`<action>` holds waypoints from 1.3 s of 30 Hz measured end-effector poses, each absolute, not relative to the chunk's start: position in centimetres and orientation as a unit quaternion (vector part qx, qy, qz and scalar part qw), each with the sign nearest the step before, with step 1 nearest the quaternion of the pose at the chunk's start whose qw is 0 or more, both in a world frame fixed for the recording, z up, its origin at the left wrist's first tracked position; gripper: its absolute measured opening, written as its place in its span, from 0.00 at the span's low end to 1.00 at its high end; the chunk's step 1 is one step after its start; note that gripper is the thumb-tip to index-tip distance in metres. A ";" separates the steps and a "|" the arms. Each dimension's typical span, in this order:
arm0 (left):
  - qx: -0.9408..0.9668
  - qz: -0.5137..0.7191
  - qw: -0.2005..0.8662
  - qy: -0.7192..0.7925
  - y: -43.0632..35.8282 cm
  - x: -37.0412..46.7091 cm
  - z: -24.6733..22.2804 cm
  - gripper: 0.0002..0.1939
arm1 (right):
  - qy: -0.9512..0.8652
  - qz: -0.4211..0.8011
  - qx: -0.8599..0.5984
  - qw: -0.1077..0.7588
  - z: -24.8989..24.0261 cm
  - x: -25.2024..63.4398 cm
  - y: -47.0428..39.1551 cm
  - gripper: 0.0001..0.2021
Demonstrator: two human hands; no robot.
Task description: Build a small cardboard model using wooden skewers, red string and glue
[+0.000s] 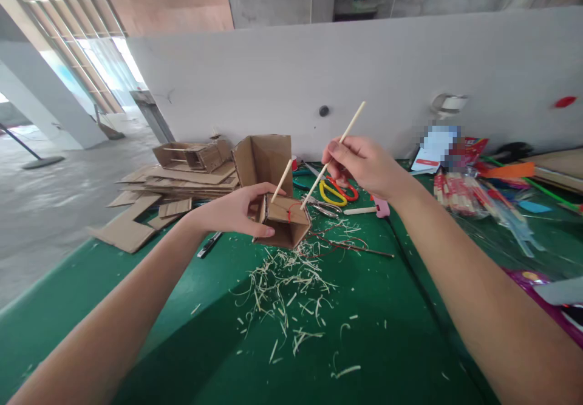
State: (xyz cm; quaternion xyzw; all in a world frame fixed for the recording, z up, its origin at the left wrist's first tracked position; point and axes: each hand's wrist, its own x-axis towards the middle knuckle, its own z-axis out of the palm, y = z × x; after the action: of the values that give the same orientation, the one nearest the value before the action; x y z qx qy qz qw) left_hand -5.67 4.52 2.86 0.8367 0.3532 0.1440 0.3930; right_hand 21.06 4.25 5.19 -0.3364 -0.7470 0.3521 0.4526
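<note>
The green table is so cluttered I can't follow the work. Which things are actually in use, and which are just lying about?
In use:
left hand holding the small cardboard box
short stick standing in the box
right hand holding the long wooden stick

Lying about:
scissors
flat cardboard stack
wood shavings
packet of sticks

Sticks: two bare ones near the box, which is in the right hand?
The longer stick, pinched in the right hand, slanting down to the box. The shorter stick just pokes out of the box, which the left hand holds.
</note>
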 end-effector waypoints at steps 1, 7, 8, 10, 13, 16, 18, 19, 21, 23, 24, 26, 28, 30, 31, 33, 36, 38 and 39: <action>0.837 0.157 0.396 0.344 4.6 -5.6 2.7 0.33 | -0.748 0.353 -0.338 0.449 5.0 20.9 4.3 0.19; 0.830 0.229 0.409 0.302 5.3 -5.0 1.4 0.28 | -0.714 0.392 -0.334 0.474 3.7 20.0 5.1 0.19; 0.819 0.254 0.421 0.296 5.3 -4.8 1.1 0.27 | -0.712 0.398 -0.335 0.471 3.4 19.9 5.2 0.19; 0.784 0.315 0.450 0.289 5.3 -4.6 0.8 0.26 | -0.709 0.414 -0.335 0.464 2.9 19.7 5.5 0.18; 0.752 0.379 0.458 0.286 5.2 -4.5 0.7 0.24 | -0.706 0.427 -0.330 0.457 2.6 19.2 5.4 0.18; 0.771 0.382 0.425 0.280 4.9 -4.6 1.3 0.25 | -0.722 0.413 -0.331 0.446 2.9 18.8 4.8 0.18; 0.784 0.379 0.411 0.270 4.7 -4.7 1.7 0.25 | -0.736 0.393 -0.338 0.435 3.2 18.6 4.4 0.18; 0.789 0.378 0.404 0.266 4.6 -4.7 1.9 0.24 | -0.742 0.383 -0.341 0.432 3.4 18.5 4.2 0.18; 0.800 0.379 0.383 0.263 4.4 -4.7 2.3 0.23 | -0.752 0.360 -0.344 0.432 3.6 18.3 4.0 0.18; 0.813 0.380 0.352 0.266 4.4 -4.8 2.4 0.21 | -0.756 0.336 -0.348 0.441 3.8 18.3 3.8 0.19; 0.818 0.380 0.340 0.267 4.4 -4.8 2.5 0.21 | -0.758 0.324 -0.352 0.444 3.9 18.3 3.7 0.19; 0.824 0.378 0.328 0.266 4.4 -4.8 2.5 0.21 | -0.761 0.310 -0.362 0.441 4.1 18.3 3.6 0.19; 0.827 0.377 0.323 0.264 4.3 -4.7 2.6 0.21 | -0.768 0.309 -0.368 0.424 4.1 18.3 3.5 0.19; 0.830 0.374 0.320 0.262 4.2 -4.7 2.7 0.21 | -0.776 0.306 -0.367 0.411 4.0 18.1 3.4 0.20; 0.830 0.375 0.319 0.262 4.1 -4.6 2.8 0.21 | -0.781 0.303 -0.364 0.408 4.0 18.0 3.4 0.20; 0.828 0.380 0.320 0.259 4.1 -4.6 2.8 0.21 | -0.786 0.296 -0.358 0.408 3.9 17.8 3.4 0.20; 0.822 0.389 0.332 0.252 4.1 -4.6 2.9 0.22 | -0.787 0.289 -0.347 0.421 3.8 17.7 3.4 0.20; 0.817 0.392 0.340 0.250 4.1 -4.6 2.8 0.22 | -0.786 0.286 -0.347 0.425 3.8 17.8 3.4 0.20; 0.816 0.393 0.343 0.250 4.1 -4.6 2.8 0.22 | -0.786 0.285 -0.350 0.423 3.8 17.8 3.4 0.20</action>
State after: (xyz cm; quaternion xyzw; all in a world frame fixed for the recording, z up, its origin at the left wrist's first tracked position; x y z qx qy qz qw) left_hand -4.60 4.10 2.80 0.8155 0.2500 0.3934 0.3431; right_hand 17.79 3.36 3.84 -0.3498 -0.7859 0.2850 0.4229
